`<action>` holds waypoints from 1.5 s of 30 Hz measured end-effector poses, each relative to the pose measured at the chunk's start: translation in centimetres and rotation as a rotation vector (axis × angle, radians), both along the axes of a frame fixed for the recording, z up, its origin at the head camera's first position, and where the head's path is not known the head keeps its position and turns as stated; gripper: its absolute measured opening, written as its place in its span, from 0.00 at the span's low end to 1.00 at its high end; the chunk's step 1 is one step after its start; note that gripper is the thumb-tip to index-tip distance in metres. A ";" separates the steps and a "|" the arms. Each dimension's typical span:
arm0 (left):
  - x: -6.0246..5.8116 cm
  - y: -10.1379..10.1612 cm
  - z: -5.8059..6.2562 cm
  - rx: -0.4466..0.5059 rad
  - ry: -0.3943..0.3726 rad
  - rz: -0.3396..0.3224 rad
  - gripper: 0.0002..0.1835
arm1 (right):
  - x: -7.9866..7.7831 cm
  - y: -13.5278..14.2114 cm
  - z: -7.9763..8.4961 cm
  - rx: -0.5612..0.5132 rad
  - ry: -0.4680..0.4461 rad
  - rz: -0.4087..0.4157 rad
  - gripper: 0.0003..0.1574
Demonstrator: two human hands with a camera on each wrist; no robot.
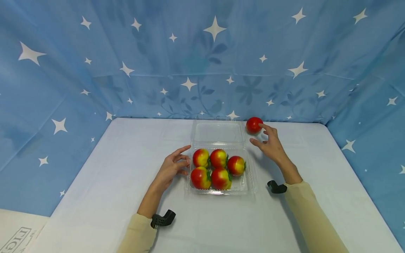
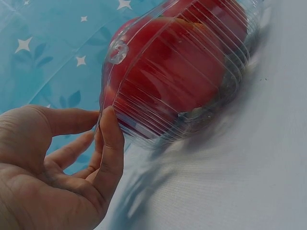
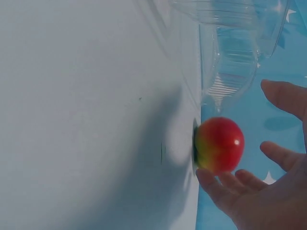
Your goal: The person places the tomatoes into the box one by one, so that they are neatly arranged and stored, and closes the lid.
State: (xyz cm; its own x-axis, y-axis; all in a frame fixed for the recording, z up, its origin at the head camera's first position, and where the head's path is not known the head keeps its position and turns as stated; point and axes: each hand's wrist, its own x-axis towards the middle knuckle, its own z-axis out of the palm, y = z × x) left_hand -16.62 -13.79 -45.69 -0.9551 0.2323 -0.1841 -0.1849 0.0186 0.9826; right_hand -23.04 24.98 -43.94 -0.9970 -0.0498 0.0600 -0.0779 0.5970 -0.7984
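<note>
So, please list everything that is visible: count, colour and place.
Flat table: one, white, underneath
Starry fabric surround: one, blue, around table
Hinged plastic container: one, clear, open on table
Leafy round fruits: five, red-yellow, in container
Lone round fruit: one, mostly red, beside lid
Lettered flat panel: one, cream, lower left
Plain fabric sleeves: two, beige, bottom edge
Curved wrist cameras: two, black, by sleeves
Left hand: one, at container's edge
Right hand: one, near lone fruit

Head view looks forward and down — 2 wrist views, nearer — all 3 share the clear container [image 1: 242,183].
</note>
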 end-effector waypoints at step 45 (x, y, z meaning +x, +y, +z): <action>0.2 0.1 0.2 0.006 -0.008 0.005 0.31 | -4.4 0.4 -1.8 -0.123 0.034 0.028 0.48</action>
State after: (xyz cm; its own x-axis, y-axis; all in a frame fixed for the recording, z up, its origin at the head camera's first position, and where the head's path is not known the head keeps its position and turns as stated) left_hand -16.43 -13.73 -45.53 -0.9549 0.2283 -0.1901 -0.1926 0.0113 0.9812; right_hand -27.39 25.33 -45.75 -0.9926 -0.0673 0.1012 -0.1213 0.4918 -0.8622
